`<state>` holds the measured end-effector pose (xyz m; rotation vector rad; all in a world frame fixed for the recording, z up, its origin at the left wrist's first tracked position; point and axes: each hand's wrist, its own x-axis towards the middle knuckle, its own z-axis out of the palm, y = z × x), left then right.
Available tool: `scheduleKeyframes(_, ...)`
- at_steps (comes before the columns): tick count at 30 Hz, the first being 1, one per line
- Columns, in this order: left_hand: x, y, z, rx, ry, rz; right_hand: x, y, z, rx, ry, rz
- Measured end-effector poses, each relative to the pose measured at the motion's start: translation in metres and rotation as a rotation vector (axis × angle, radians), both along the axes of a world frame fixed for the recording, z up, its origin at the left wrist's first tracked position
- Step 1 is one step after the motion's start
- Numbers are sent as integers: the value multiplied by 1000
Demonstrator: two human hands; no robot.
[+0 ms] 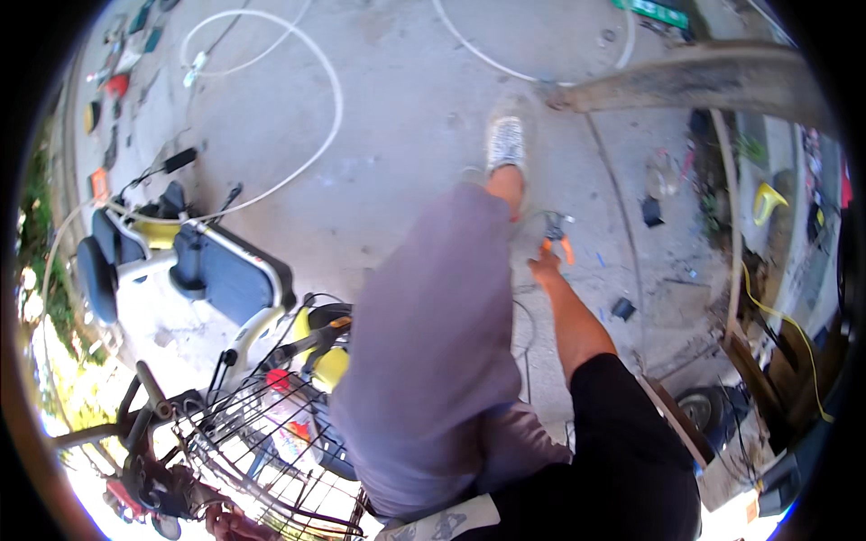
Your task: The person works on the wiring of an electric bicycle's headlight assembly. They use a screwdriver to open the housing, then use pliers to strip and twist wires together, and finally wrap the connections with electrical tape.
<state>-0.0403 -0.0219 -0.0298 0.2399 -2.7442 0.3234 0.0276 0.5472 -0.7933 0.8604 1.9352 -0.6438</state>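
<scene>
My right hand (544, 266) grips a tool with orange handles and a dark metal head (566, 251), apparently pliers, low beside my outstretched leg (424, 334). A thin dark cable curves near the tool. At the lower left my left hand (233, 525), partly cut off by the picture's edge, has its fingers curled by a black wire basket (244, 442); what they hold is unclear. In the basket lies a clear plastic bottle with a red cap (280, 383).
A dismantled-looking seat with blue-grey padding (225, 270) lies at the left, beside scattered small items. White hose loops (329, 72) cross the concrete ground (397, 135). A wooden plank (667, 81) juts in at upper right; boards, a yellow cord (794, 325) and a wheel (699, 410) line the right.
</scene>
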Motion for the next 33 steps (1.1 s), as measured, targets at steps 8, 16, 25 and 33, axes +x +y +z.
scheduleKeyframes(8,3,35,-1,34,-4,-232,-53,-17,41,183,197,-287)
scheduleKeyframes(16,-12,32,-19,357,-15,-236,-11,15,-43,175,164,-261)
scheduleKeyframes(25,-5,43,-9,266,-71,-180,-42,14,-47,150,136,-281)
scheduleKeyframes(33,2,47,-4,258,-62,-181,-43,29,-36,103,127,-321)
